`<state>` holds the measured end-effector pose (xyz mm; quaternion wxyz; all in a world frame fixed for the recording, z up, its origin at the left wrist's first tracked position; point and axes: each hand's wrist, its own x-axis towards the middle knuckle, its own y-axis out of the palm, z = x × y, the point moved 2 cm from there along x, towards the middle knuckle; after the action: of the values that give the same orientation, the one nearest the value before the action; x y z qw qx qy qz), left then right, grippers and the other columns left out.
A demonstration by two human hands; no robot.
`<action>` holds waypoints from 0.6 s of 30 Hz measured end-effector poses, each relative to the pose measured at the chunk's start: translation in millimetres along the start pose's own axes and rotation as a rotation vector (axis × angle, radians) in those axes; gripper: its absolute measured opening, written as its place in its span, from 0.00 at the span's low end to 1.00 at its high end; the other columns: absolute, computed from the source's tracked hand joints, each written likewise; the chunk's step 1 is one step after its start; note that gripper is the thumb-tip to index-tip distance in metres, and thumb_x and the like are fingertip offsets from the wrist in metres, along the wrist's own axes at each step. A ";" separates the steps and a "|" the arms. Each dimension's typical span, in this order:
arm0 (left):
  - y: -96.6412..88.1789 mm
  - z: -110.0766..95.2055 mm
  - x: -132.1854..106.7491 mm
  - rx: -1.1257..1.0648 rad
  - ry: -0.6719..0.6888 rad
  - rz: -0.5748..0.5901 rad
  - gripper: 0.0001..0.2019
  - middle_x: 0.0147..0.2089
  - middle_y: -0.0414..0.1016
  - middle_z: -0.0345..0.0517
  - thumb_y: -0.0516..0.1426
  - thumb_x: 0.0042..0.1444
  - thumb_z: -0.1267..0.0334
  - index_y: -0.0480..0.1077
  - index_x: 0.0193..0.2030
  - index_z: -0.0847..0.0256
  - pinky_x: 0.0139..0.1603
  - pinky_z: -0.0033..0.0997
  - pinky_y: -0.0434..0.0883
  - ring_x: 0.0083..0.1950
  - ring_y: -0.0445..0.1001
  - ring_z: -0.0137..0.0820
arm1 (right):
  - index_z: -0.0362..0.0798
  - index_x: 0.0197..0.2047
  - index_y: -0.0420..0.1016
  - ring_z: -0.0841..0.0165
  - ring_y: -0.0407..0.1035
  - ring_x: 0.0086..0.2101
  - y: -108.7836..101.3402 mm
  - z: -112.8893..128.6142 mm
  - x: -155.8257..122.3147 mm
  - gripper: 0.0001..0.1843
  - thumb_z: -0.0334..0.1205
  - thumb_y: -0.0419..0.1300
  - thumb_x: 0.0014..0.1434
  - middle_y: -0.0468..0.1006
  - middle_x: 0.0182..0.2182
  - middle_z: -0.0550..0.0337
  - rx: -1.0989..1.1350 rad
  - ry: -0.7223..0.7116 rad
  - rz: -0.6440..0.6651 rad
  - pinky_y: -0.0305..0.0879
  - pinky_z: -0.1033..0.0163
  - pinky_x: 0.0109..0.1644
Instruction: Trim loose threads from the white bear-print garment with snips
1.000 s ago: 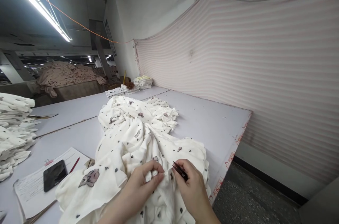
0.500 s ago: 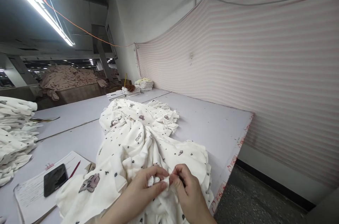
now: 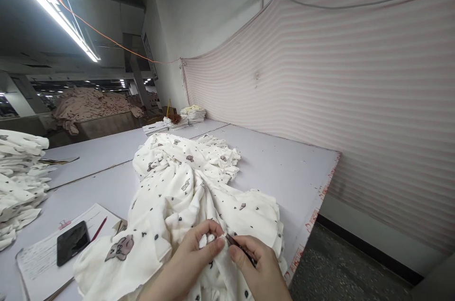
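Note:
A large heap of white printed fabric (image 3: 177, 192) with animal figures and small dark marks lies across the table in front of me. My left hand (image 3: 201, 249) pinches a gathered edge of this fabric between thumb and fingers. Close at its right, my right hand (image 3: 254, 260) is closed around small dark thread snips (image 3: 241, 248). The tip of the snips points left and meets the fabric edge at my left fingertips. Most of the snips' handle is hidden in my palm.
On the left, a black phone (image 3: 73, 243) and a red pen (image 3: 99, 229) lie on written papers (image 3: 39, 268). More white fabric (image 3: 21, 182) is piled at the far left. Stacked cloth pieces (image 3: 193, 114) stand at the back. The table edge (image 3: 313, 218) runs along the right.
My right fingers have let go of the fabric edge and turned the snips so that their tip points at it. My left hand keeps its pinch, nearly in place.

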<state>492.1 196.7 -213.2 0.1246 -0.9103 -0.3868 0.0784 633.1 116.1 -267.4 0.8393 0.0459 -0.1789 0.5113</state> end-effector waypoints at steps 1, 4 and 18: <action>-0.1 1.3 0.4 0.023 0.008 -0.002 0.15 0.35 0.65 0.38 0.57 0.55 0.48 0.66 0.36 0.58 0.43 0.31 0.61 0.39 0.62 0.32 | 0.50 0.38 0.80 0.61 0.75 0.38 1.1 1.4 0.8 0.15 0.51 0.59 0.58 0.81 0.35 0.56 -0.002 0.005 0.014 0.69 0.63 0.41; -1.1 4.3 1.1 0.066 0.017 -0.004 0.12 0.35 0.66 0.38 0.57 0.56 0.50 0.66 0.37 0.57 0.45 0.31 0.61 0.40 0.63 0.33 | 0.49 0.37 0.80 0.62 0.75 0.37 1.0 6.2 3.2 0.16 0.51 0.58 0.58 0.81 0.34 0.56 -0.041 0.005 0.032 0.68 0.64 0.41; 1.6 -5.3 2.8 0.141 0.031 0.007 0.10 0.35 0.67 0.38 0.57 0.55 0.54 0.68 0.35 0.59 0.46 0.32 0.60 0.42 0.64 0.34 | 0.51 0.36 0.80 0.62 0.75 0.37 -6.5 6.0 5.3 0.12 0.49 0.61 0.56 0.81 0.34 0.58 -0.001 0.042 0.068 0.67 0.64 0.41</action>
<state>496.4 196.8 -208.7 0.1939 -0.9017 -0.3754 0.0918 639.4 115.9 -259.2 0.8251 0.0284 -0.1628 0.5403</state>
